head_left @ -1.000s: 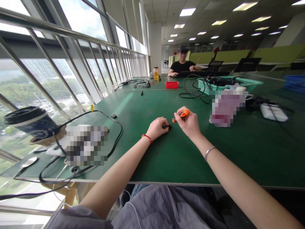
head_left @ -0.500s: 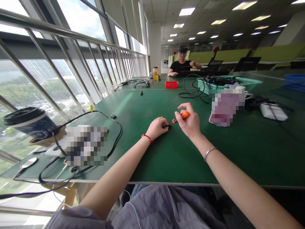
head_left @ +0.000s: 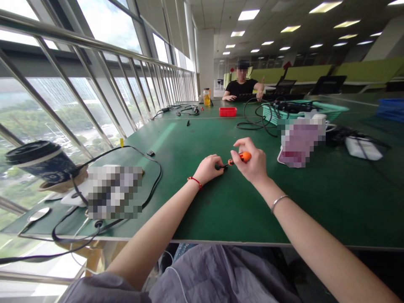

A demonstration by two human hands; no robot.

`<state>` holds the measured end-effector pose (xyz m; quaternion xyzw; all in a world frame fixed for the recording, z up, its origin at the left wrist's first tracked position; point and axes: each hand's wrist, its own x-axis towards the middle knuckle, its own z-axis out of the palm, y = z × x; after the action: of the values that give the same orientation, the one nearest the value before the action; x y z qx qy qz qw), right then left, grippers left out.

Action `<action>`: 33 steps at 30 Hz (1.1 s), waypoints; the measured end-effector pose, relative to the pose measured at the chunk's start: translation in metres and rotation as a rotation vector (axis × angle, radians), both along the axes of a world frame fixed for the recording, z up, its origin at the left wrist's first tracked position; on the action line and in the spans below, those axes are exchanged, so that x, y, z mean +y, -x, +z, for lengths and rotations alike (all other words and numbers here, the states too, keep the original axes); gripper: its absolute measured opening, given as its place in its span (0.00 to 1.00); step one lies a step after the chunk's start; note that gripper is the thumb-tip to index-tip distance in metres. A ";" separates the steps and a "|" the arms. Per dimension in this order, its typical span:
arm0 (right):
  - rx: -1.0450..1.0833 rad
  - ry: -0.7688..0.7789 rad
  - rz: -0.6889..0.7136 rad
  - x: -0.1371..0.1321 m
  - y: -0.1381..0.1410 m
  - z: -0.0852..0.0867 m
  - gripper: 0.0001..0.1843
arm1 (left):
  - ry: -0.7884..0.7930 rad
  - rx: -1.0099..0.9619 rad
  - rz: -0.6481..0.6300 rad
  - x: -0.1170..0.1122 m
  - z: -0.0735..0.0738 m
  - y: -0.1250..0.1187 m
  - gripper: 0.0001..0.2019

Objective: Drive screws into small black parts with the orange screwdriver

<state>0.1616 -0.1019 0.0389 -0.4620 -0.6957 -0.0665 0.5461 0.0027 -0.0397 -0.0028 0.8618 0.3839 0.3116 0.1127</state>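
On the green table [head_left: 195,210], my left hand [head_left: 208,169] is closed on a small black part [head_left: 225,166] that shows just past the fingertips; its exact kind is hard to make out. My right hand [head_left: 252,162] grips an orange-and-black screwdriver [head_left: 244,157] between thumb and fingers, with the index finger raised and curved. The screwdriver lies slanted, its shaft pointing left and down to the black part at my left fingertips. Whether the tip sits in a screw is too small to tell.
A red tray [head_left: 227,112] stands ahead, and a teal basket [head_left: 334,110] of cables at the far right. A purple phone-like thing [head_left: 296,143] lies right of my hand. A cup [head_left: 41,162] and looped black cable [head_left: 159,174] are at left. Another person [head_left: 241,86] sits opposite.
My right hand has shifted its fingers slightly around the screwdriver, its handle now lying flatter. My left hand stays in place. The person opposite has lowered a hand toward the table.
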 end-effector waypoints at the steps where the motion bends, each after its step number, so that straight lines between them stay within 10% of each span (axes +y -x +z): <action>1: 0.009 0.025 0.010 0.000 0.001 0.000 0.10 | -0.001 0.004 0.001 0.000 0.001 0.000 0.03; 33: 0.068 0.089 0.066 -0.003 0.005 0.000 0.10 | -0.005 -0.003 0.019 0.002 -0.003 0.001 0.04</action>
<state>0.1571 -0.1051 0.0388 -0.4646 -0.6939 -0.0018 0.5502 0.0021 -0.0373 -0.0057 0.8580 0.3913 0.3147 0.1081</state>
